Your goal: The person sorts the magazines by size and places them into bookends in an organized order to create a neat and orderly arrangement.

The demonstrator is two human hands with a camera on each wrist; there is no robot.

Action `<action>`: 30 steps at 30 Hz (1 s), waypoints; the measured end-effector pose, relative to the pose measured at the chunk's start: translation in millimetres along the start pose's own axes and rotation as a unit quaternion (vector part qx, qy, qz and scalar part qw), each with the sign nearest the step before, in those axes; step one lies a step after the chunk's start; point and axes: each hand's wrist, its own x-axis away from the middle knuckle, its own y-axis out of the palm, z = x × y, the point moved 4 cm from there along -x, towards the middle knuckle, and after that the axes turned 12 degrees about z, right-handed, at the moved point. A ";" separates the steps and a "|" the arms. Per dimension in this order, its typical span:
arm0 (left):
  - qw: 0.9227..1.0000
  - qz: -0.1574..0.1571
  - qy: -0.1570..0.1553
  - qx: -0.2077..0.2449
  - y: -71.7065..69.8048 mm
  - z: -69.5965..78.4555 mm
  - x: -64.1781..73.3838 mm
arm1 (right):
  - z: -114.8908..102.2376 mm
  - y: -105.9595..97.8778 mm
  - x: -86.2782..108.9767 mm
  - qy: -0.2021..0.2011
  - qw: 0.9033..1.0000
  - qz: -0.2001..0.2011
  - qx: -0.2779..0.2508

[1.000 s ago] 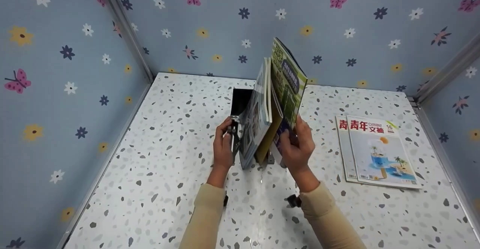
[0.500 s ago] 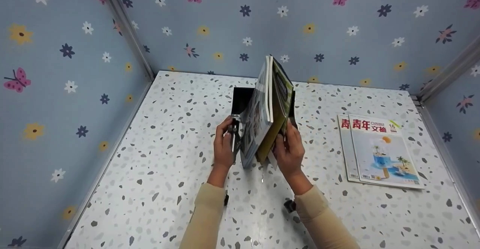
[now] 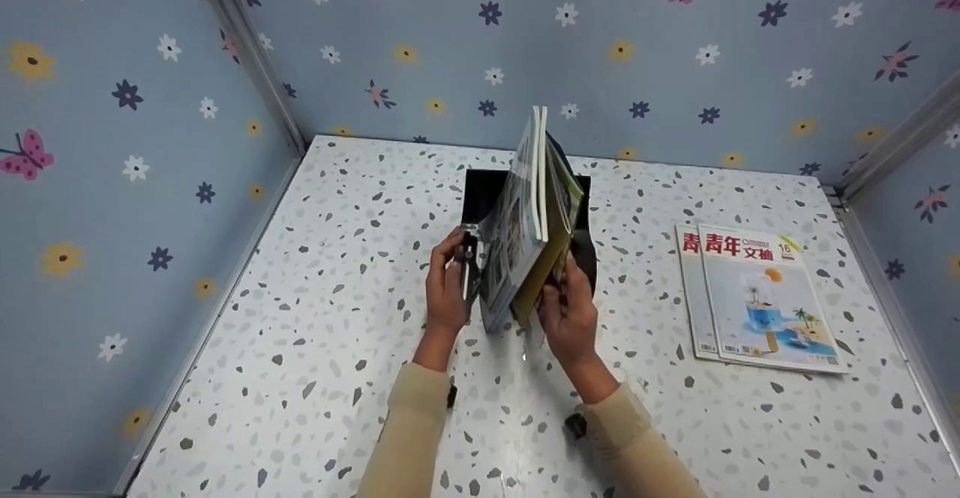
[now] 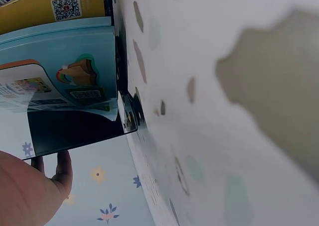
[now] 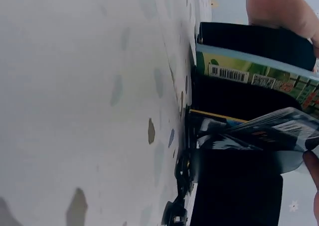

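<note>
A black magazine holder with upright panels (image 5: 239,191) stands on the speckled table. Several magazines lean inside it, among them a light blue one (image 4: 94,42), a yellow one (image 4: 40,9) and a green one with a barcode (image 5: 259,71). My left hand (image 3: 448,292) grips the holder's left panel (image 4: 75,129), thumb and fingers on either side of it. On the other side, my right hand (image 3: 574,314) pinches a dark-covered magazine (image 5: 274,131) at its near edge, low between the yellow magazine and the right panel. Its thumb tip (image 5: 313,166) shows against that cover.
Two overlapping magazines lie flat at the right, the upper one with a beach cover (image 3: 769,303). Patterned blue wall panels (image 3: 420,48) close in the back and both sides of the speckled table (image 3: 322,273).
My right hand has come down and left, bringing the green-and-dark magazines down into the holder beside the others. The holder's right panel has come into sight. My left hand keeps its place.
</note>
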 end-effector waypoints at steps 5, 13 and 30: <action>1.000 0.001 0.005 0.010 1.5 2.2 0.5 | -17.5 -8.5 -8.0 0.090 0.995 -0.021 0.024; 1.000 -0.001 0.008 0.016 3.7 15.7 -2.6 | -32.1 -16.9 -22.9 0.145 0.984 -0.085 0.065; 1.000 -0.003 -0.016 0.004 5.5 37.7 -3.7 | -25.5 -15.8 -30.0 0.111 0.991 -0.068 0.031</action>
